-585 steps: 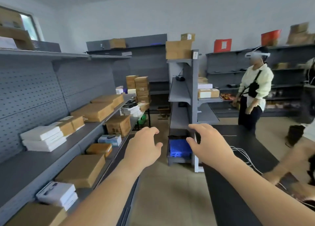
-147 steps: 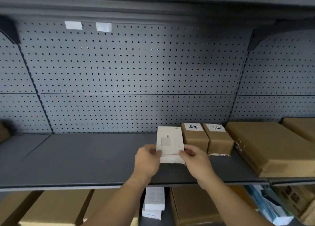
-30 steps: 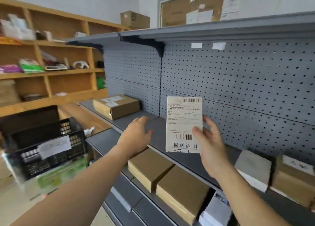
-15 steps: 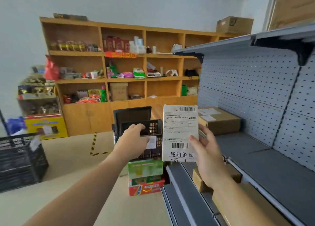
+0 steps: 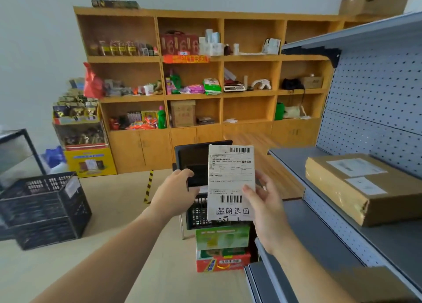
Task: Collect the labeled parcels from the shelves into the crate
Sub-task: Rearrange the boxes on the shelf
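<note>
My right hand (image 5: 266,208) holds a small white parcel (image 5: 230,181) upright by its right edge, its shipping label with barcodes and handwritten characters facing me. Right behind the parcel stands a black slatted crate (image 5: 196,213) on stacked green and red cartons (image 5: 222,248). My left hand (image 5: 175,192) hangs in front of the crate with fingers loosely curled and holds nothing. On the grey metal shelf (image 5: 294,158) at the right lies a brown labelled parcel (image 5: 358,186).
A second black crate (image 5: 45,208) stands on the floor at the left. A wooden shelf unit (image 5: 201,74) full of goods lines the far wall. A yellow display stand (image 5: 84,140) sits beside it. Lower grey shelves (image 5: 319,245) jut out at the right.
The view has swung left from the grey shelves toward the room. The crate behind the parcel looks larger and closer. My right hand keeps its hold on the parcel.
</note>
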